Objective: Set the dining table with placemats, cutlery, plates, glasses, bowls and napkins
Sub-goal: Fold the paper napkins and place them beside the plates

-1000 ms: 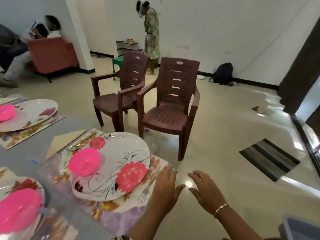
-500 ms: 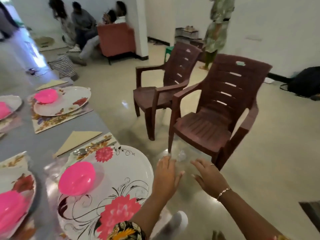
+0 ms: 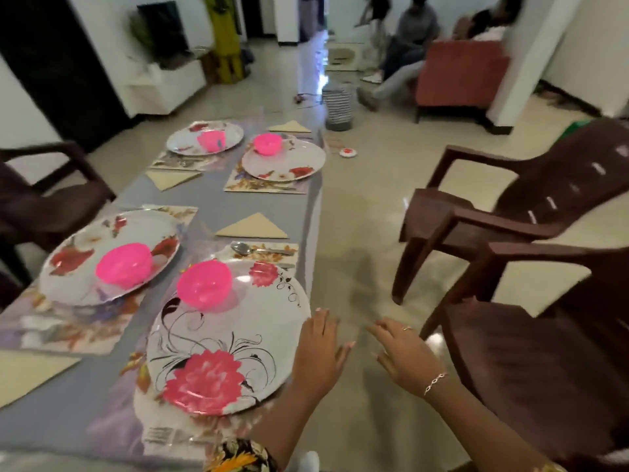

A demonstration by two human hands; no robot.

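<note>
The grey table (image 3: 211,202) carries several floral placemats, each with a white flowered plate and a pink bowl. The nearest plate (image 3: 238,338) holds a pink bowl (image 3: 204,284) and lies on a placemat (image 3: 269,249) with a spoon (image 3: 243,248) on it; a fork (image 3: 163,436) lies near the front edge. A folded beige napkin (image 3: 253,228) lies beyond. My left hand (image 3: 320,349) hovers with fingers spread beside the plate's right rim, holding nothing. My right hand (image 3: 403,357) is spread over the floor, also holding nothing.
Two brown plastic chairs (image 3: 531,212) stand on the right of the table, another chair (image 3: 41,195) on the left. A striped basket (image 3: 337,105) sits on the floor beyond the table. People sit by a red sofa (image 3: 459,74) at the back.
My view has swung left, bringing the whole table length into sight. Both hands stay spread and holding nothing, the left now closer to the near plate's rim.
</note>
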